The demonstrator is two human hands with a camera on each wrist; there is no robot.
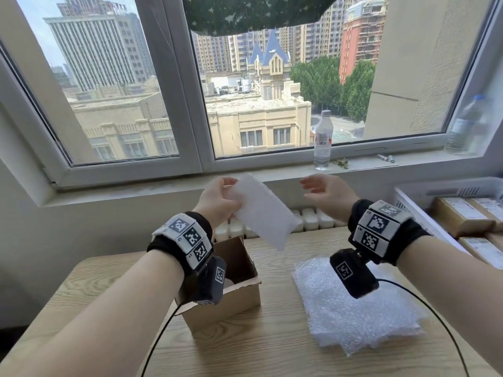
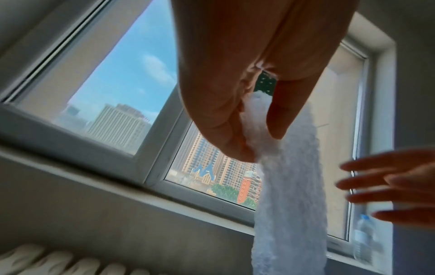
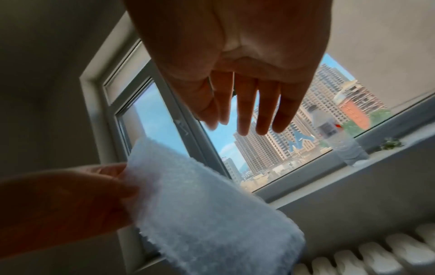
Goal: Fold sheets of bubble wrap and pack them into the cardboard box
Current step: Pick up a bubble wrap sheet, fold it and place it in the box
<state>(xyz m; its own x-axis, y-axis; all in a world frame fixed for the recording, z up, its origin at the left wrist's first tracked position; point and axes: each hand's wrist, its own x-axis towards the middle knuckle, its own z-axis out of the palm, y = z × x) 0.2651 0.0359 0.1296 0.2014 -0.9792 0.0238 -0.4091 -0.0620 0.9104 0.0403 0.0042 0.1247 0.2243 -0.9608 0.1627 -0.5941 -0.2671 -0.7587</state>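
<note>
My left hand point(image 1: 220, 198) pinches the upper end of a folded white bubble wrap sheet point(image 1: 265, 210) held up in the air; the sheet hangs slanting down to the right. In the left wrist view the thumb and fingers point(image 2: 219, 119) clamp the sheet point(image 2: 292, 195). My right hand point(image 1: 325, 191) hovers to the right of the sheet with straight fingers point(image 3: 244, 111), holding nothing and not touching the sheet point(image 3: 202, 210). An open cardboard box point(image 1: 231, 297) stands on the table below my left wrist. A stack of flat bubble wrap sheets point(image 1: 353, 308) lies to the right of the box.
The wooden table point(image 1: 258, 349) runs to a radiator point(image 1: 310, 219) under the windowsill. A water bottle point(image 1: 322, 140) stands on the sill, another bottle point(image 1: 468, 126) at the far right. A white crate with cartons point(image 1: 462, 213) sits at the right. Black cables trail from both wrists.
</note>
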